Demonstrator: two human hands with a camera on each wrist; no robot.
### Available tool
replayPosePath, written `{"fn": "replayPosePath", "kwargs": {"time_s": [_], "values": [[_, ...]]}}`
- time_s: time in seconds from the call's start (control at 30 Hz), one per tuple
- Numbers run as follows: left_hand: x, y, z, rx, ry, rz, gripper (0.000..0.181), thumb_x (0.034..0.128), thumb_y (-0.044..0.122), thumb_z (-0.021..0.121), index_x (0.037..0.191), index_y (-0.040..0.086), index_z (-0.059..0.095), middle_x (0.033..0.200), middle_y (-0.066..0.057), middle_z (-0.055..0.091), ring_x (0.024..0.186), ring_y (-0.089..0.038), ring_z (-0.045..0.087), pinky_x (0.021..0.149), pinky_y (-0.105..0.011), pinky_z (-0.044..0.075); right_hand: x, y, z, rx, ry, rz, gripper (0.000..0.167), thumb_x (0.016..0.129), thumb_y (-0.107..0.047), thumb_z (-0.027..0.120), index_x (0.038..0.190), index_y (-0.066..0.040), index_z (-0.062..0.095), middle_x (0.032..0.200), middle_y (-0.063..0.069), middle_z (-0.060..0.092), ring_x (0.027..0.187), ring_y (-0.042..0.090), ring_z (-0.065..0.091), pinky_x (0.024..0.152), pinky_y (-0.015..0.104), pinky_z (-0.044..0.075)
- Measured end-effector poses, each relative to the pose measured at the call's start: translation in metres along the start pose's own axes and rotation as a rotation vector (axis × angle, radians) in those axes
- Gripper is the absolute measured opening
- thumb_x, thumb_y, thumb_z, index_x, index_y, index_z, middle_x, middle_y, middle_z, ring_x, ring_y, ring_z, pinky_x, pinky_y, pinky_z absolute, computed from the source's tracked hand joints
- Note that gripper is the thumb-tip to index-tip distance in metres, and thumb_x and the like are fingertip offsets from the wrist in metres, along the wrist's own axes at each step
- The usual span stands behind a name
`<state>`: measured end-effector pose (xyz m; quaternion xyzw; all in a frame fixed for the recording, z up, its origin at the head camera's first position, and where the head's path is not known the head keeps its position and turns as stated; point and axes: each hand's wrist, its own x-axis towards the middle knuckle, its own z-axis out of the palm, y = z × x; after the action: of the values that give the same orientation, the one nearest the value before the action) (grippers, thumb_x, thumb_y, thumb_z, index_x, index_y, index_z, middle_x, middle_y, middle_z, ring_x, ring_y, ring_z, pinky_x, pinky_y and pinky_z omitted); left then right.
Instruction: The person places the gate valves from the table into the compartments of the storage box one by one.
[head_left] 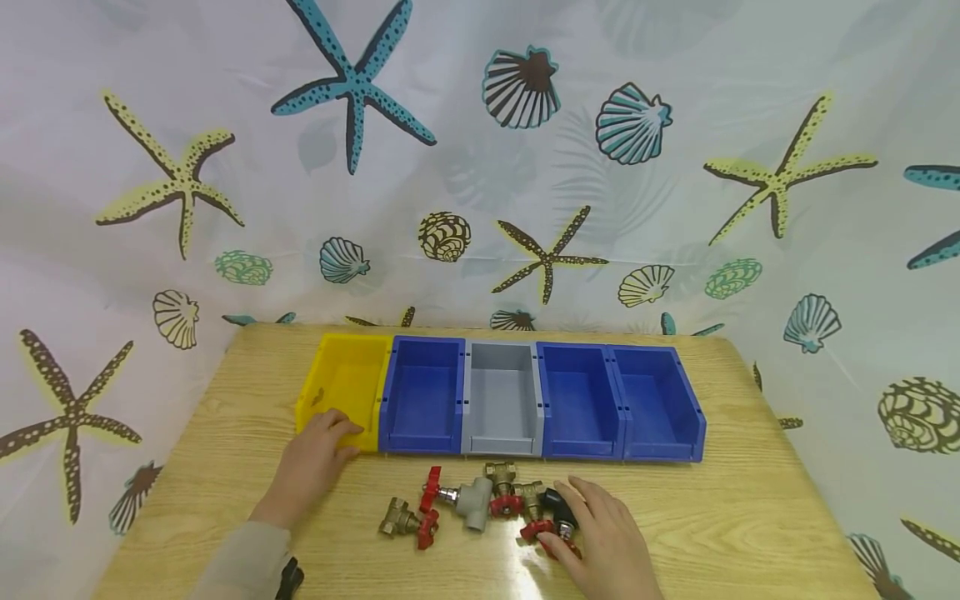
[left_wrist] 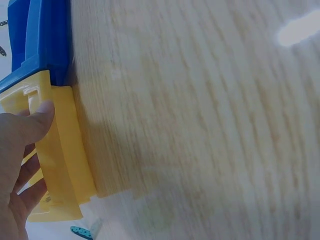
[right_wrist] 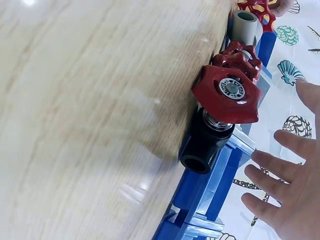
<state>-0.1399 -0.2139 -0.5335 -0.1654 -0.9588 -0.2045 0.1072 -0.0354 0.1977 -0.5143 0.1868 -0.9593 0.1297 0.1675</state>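
My left hand point(head_left: 313, 467) is at the front of the yellow bin point(head_left: 352, 371). In the left wrist view its thumb lies on the outside of the bin's front wall point(left_wrist: 60, 155) and the fingers reach inside, gripping the wall. My right hand point(head_left: 609, 542) spreads its fingers beside a black valve point(head_left: 556, 502) with a red handwheel point(right_wrist: 227, 95); the right wrist view shows a gap between them. Left of it lie a brass valve point(head_left: 530, 495), another brass valve point(head_left: 500, 474), a grey valve point(head_left: 474, 503) and a third brass valve point(head_left: 396, 518), all with red handles.
Right of the yellow bin, in one row, stand a blue bin point(head_left: 425, 392), a grey bin point(head_left: 502, 396) and two more blue bins, one in the middle right point(head_left: 576, 400) and one at the end point(head_left: 651, 400). A patterned curtain point(head_left: 480, 183) hangs behind the wooden table point(head_left: 750, 517).
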Motion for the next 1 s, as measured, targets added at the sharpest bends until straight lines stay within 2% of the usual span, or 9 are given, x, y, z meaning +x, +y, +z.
{"fn": "replayPosePath", "kwargs": {"time_s": [0.17, 0.4, 0.67, 1.0], "values": [[-0.002, -0.002, 0.004, -0.016, 0.017, -0.006, 0.024, 0.0838, 0.012, 0.080, 0.106, 0.009, 0.071, 0.103, -0.003, 0.060, 0.096, -0.024, 0.058, 0.073, -0.042, 0.053, -0.002, -0.001, 0.000, -0.015, -0.052, 0.027, 0.063, 0.081, -0.048, 0.078, 0.130, -0.011, 0.062, 0.124, 0.011, 0.062, 0.113, 0.033, 0.059, 0.092, 0.050, 0.049], [-0.002, 0.001, 0.003, -0.029, 0.015, -0.028, 0.023, 0.0855, 0.012, 0.078, 0.107, 0.011, 0.071, 0.103, -0.003, 0.060, 0.097, -0.025, 0.058, 0.071, -0.042, 0.052, -0.001, -0.003, -0.002, -0.005, -0.208, 0.107, 0.065, 0.084, -0.055, 0.071, 0.133, -0.014, 0.060, 0.129, 0.012, 0.059, 0.117, 0.034, 0.057, 0.096, 0.051, 0.046], [-0.002, 0.004, 0.000, -0.029, -0.003, -0.055, 0.023, 0.0854, 0.012, 0.078, 0.107, 0.010, 0.071, 0.104, -0.004, 0.060, 0.099, -0.027, 0.057, 0.073, -0.044, 0.053, 0.004, -0.005, -0.003, 0.002, -0.309, 0.159, 0.073, 0.081, -0.060, 0.071, 0.136, -0.014, 0.057, 0.133, 0.015, 0.057, 0.121, 0.038, 0.054, 0.099, 0.055, 0.043], [-0.004, 0.002, 0.005, -0.023, 0.022, -0.046, 0.024, 0.0851, 0.011, 0.079, 0.108, 0.010, 0.071, 0.104, -0.004, 0.060, 0.097, -0.026, 0.058, 0.073, -0.042, 0.052, 0.010, -0.003, 0.001, 0.030, -0.434, 0.191, 0.083, 0.076, -0.062, 0.075, 0.139, -0.011, 0.054, 0.132, 0.018, 0.057, 0.120, 0.040, 0.054, 0.097, 0.061, 0.042]]}}
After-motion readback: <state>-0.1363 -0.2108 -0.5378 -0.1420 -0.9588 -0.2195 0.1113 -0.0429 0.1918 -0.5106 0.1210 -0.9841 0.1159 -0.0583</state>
